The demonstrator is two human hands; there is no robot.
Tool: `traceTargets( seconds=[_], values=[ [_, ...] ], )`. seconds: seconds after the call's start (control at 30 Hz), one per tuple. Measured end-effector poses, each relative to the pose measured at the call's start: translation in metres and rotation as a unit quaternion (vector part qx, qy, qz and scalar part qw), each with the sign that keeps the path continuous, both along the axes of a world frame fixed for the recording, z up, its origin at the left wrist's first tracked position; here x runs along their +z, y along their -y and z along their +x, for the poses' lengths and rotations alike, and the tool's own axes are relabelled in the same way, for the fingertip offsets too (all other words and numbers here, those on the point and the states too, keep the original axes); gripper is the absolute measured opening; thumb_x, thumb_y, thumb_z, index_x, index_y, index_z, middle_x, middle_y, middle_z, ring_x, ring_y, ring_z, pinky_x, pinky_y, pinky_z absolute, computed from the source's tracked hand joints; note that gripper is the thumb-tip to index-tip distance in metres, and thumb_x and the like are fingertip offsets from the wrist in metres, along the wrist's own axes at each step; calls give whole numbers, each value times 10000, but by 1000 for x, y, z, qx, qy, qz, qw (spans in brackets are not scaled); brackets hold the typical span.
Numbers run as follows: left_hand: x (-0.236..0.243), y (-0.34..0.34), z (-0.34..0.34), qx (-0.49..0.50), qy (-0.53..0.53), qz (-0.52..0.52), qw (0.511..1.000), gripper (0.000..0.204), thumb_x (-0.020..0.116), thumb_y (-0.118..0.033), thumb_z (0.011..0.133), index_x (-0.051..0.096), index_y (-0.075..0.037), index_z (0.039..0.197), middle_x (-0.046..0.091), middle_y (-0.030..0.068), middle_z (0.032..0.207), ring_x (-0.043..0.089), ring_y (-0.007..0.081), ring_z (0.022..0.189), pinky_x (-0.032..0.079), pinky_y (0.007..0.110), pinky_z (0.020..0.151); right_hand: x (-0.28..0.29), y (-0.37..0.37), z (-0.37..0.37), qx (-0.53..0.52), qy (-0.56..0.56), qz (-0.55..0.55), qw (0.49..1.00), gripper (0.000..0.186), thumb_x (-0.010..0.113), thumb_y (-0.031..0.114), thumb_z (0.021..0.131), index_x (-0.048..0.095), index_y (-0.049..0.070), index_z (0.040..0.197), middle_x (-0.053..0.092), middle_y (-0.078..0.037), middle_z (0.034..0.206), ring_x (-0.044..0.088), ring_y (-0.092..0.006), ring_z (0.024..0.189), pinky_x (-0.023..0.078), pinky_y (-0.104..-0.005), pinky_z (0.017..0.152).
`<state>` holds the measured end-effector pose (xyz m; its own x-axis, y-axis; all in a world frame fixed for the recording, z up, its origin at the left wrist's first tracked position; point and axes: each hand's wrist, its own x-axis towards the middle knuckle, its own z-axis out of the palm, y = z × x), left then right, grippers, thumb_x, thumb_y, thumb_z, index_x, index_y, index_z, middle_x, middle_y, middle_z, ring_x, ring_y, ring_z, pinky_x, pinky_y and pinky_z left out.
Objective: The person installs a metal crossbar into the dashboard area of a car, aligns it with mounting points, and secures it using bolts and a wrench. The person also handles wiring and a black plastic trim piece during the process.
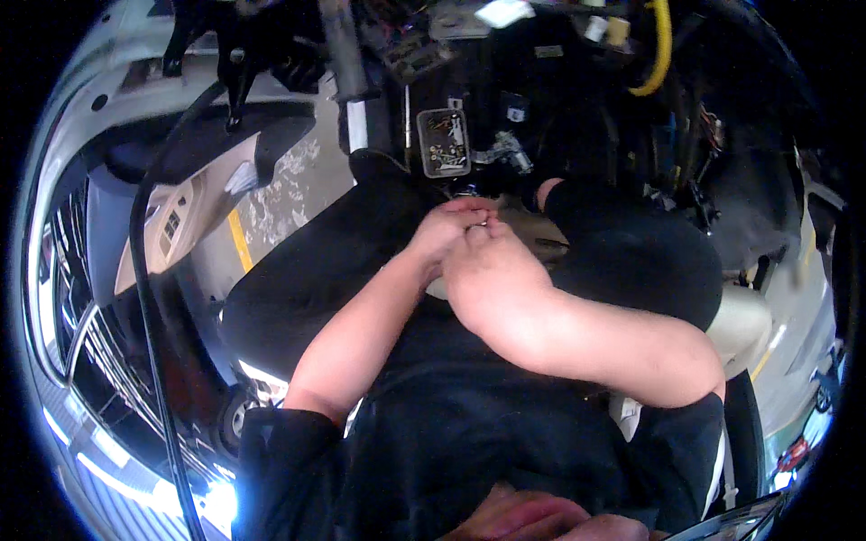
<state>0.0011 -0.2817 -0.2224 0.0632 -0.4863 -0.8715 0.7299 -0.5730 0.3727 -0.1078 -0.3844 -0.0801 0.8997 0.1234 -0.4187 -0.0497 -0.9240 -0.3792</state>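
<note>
In front of my lap my two hands meet, fingertips against fingertips. My left hand (pixel 444 231) is closed, its thumb and fingers pinched at the tips. My right hand (pixel 483 259) presses against it with bent fingers, its back covering much of what lies between. A small pale glint shows between the fingertips, too small to name. Just beyond the hands stands a clear plastic tray (pixel 420 149) holding several screws and other small metal fasteners. To its right lies a silvery metal part (pixel 512 151) of irregular shape.
I sit in a stripped car interior with an open door (pixel 171 221) on the left. A black cable (pixel 140 243) hangs down that side. At the upper right a yellow hose (pixel 665 50) curves down, near loose wires (pixel 710 126). A white slip (pixel 505 13) lies at the far edge.
</note>
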Motion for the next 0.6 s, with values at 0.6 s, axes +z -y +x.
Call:
traceTargets(
  seconds=[0.6],
  values=[
    [-5, 13, 59, 113, 136, -6, 984, 220, 547, -131, 1010, 636, -37, 1188, 592, 28, 883, 548, 154, 750, 419, 273, 627, -98, 23, 46, -24, -262, 38, 964, 361, 770, 184, 811, 772, 117, 1165, 746, -93, 1179, 710, -295, 1081, 552, -484, 863]
  ],
)
